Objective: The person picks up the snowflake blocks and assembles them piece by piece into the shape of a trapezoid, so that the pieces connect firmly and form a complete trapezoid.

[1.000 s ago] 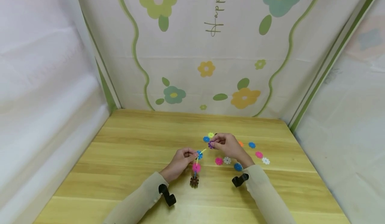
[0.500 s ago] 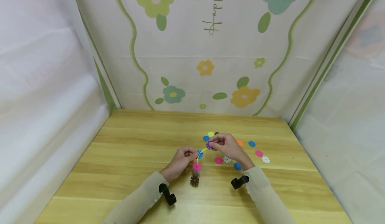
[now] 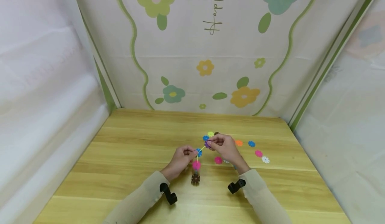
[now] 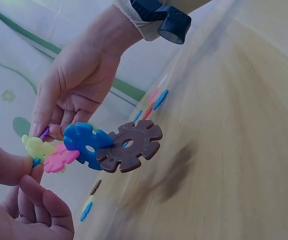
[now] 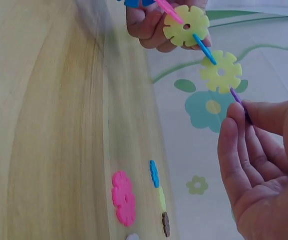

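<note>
A chain of slotted flower-shaped plastic discs hangs between my hands above the table. My left hand (image 3: 180,160) pinches a blue disc (image 3: 200,153) between thumb and index finger. Below it the chain runs through a yellow disc (image 4: 36,147), a pink disc (image 4: 61,158) and another blue disc (image 4: 80,141) down to a brown disc (image 4: 146,140). Toward the right, a second yellow disc (image 5: 214,76) stands in the pinched blue disc. My right hand (image 3: 224,147) pinches a purple disc (image 5: 236,97), its edge meeting that yellow disc's rim; how deep it sits I cannot tell.
Loose discs lie on the wooden table (image 3: 135,140): yellow (image 3: 211,134), blue and brown behind my right hand, with pink (image 3: 218,160) and white partly beneath it. Orange (image 3: 239,143), blue (image 3: 251,144), pink (image 3: 258,154) and white discs (image 3: 265,159) lie farther right. Fabric walls surround the table.
My right hand has brought the purple disc leftward to the yellow disc's edge, closing the gap between them. My left hand stays nearly in place, holding the chain.
</note>
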Demonstrator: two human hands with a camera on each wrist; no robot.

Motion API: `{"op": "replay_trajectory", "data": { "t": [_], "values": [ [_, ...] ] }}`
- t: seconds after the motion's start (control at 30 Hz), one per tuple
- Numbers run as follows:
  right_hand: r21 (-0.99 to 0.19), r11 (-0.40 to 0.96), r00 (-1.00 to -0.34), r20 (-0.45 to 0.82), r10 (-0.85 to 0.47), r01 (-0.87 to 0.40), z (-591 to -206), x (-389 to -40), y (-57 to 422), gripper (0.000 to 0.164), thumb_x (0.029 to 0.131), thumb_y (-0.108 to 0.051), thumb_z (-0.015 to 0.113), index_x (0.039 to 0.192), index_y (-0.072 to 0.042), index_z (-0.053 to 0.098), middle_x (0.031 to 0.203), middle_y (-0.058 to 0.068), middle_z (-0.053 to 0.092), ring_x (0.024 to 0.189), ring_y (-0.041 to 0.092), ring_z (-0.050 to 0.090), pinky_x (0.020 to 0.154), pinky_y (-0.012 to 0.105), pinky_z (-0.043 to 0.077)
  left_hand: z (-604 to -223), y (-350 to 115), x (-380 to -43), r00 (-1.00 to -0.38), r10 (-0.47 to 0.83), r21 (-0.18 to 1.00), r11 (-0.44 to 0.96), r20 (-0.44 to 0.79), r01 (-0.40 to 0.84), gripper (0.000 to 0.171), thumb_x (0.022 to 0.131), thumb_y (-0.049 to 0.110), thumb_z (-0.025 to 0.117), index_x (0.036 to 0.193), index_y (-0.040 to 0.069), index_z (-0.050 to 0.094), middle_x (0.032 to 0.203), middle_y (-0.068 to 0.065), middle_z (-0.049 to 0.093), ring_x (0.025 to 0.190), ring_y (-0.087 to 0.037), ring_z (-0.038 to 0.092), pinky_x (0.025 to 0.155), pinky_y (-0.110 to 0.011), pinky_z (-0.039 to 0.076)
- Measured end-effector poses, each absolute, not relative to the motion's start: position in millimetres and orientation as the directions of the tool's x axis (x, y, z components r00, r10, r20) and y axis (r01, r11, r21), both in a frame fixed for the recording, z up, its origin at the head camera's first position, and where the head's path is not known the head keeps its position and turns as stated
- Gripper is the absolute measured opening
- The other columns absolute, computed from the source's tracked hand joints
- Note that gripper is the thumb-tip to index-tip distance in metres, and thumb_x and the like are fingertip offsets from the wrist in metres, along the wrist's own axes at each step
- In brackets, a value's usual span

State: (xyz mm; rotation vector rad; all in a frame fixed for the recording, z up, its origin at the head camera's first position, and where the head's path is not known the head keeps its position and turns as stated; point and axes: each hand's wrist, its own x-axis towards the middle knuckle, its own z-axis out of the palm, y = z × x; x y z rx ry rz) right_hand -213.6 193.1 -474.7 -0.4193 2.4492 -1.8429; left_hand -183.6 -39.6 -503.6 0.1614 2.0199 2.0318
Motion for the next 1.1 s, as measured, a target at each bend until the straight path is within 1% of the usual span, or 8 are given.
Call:
{"op": "replay_trajectory", "data": {
  "t": [0.2,0.37,0.47,0.57,0.67,0.9,0.97,1.1],
  "values": [
    [-0.955,0.242,-0.973,0.128,-0.192,-0.173,-478.6,-212.6,187.3,0.014,0.1,-0.015,0.074,0.106,-0.003,0.077,0.098,0.014,0.079,0.095,0.051,0.074,0.084,0.056,0.062,-505.7,-40.0,-185.0,-0.963,0.253,0.996,0.002,-0.09,-0.092,0.017,0.104,0.016,0.068,0.105,-0.001,0.067,0.088,-0.002,0.064,0.079,-0.017,0.056,0.068,-0.022,0.049],
    [-0.964,0.216,-0.979,0.125,-0.16,-0.158,-481.7,-212.0,183.5,0.011,0.101,-0.013,0.073,0.107,-0.004,0.077,0.099,0.015,0.078,0.097,0.052,0.073,0.085,0.056,0.062,-505.4,-40.7,-184.9,-0.968,0.236,0.996,-0.015,-0.083,-0.089,0.019,0.105,0.016,0.067,0.106,-0.002,0.066,0.09,-0.003,0.065,0.08,-0.017,0.056,0.068,-0.023,0.049],
    [-0.965,0.214,-0.982,0.121,-0.143,-0.15,-483.2,-211.9,182.0,0.013,0.1,-0.015,0.074,0.108,-0.004,0.076,0.099,0.013,0.078,0.096,0.049,0.074,0.085,0.054,0.062,-504.7,-40.7,-184.8,-0.969,0.23,0.995,-0.02,-0.092,-0.099,0.017,0.105,0.015,0.067,0.106,-0.002,0.066,0.09,-0.002,0.065,0.08,-0.017,0.056,0.069,-0.023,0.05],
    [-0.964,0.214,-0.984,0.133,-0.115,-0.155,-482.2,-211.6,181.2,0.017,0.1,-0.017,0.076,0.108,-0.004,0.076,0.098,0.013,0.077,0.093,0.043,0.076,0.085,0.053,0.063,-504.0,-40.6,-184.7,-0.969,0.227,0.994,-0.02,-0.097,-0.104,0.016,0.105,0.015,0.067,0.106,-0.001,0.066,0.09,-0.001,0.066,0.082,-0.017,0.057,0.07,-0.023,0.05],
    [-0.96,0.222,-0.984,0.152,-0.098,-0.17,-479.8,-211.5,181.6,0.017,0.099,-0.017,0.076,0.108,-0.003,0.076,0.097,0.014,0.077,0.09,0.041,0.076,0.083,0.052,0.063,-504.0,-41.1,-184.4,-0.969,0.23,0.995,-0.017,-0.091,-0.098,0.018,0.105,0.016,0.067,0.106,-0.001,0.067,0.092,-0.002,0.066,0.083,-0.018,0.058,0.072,-0.023,0.051],
    [-0.96,0.237,-0.979,0.115,-0.166,-0.153,-477.0,-212.1,183.4,0.013,0.101,-0.016,0.074,0.107,-0.006,0.077,0.099,0.013,0.078,0.097,0.052,0.073,0.085,0.057,0.062,-502.6,-43.2,-182.9,-0.964,0.249,0.995,-0.011,-0.091,-0.096,0.019,0.105,0.017,0.067,0.108,-0.002,0.066,0.09,-0.002,0.065,0.08,-0.017,0.056,0.069,-0.023,0.049],
    [-0.961,0.235,-0.979,0.107,-0.174,-0.147,-476.8,-211.7,183.3,0.013,0.101,-0.016,0.074,0.107,-0.006,0.078,0.099,0.014,0.078,0.097,0.053,0.073,0.086,0.057,0.062,-502.9,-43.9,-182.9,-0.963,0.254,0.995,-0.01,-0.095,-0.101,0.018,0.105,0.016,0.067,0.107,-0.002,0.066,0.09,-0.002,0.064,0.079,-0.016,0.055,0.067,-0.023,0.049],
    [-0.962,0.235,-0.98,0.096,-0.174,-0.137,-477.5,-210.3,182.4,0.013,0.1,-0.016,0.075,0.108,-0.006,0.078,0.098,0.013,0.079,0.098,0.053,0.072,0.085,0.055,0.063,-504.3,-45.2,-182.3,-0.96,0.259,0.994,-0.016,-0.105,-0.112,0.018,0.104,0.016,0.068,0.107,-0.002,0.066,0.089,-0.003,0.065,0.077,-0.014,0.054,0.065,-0.023,0.048]
  ]
}}
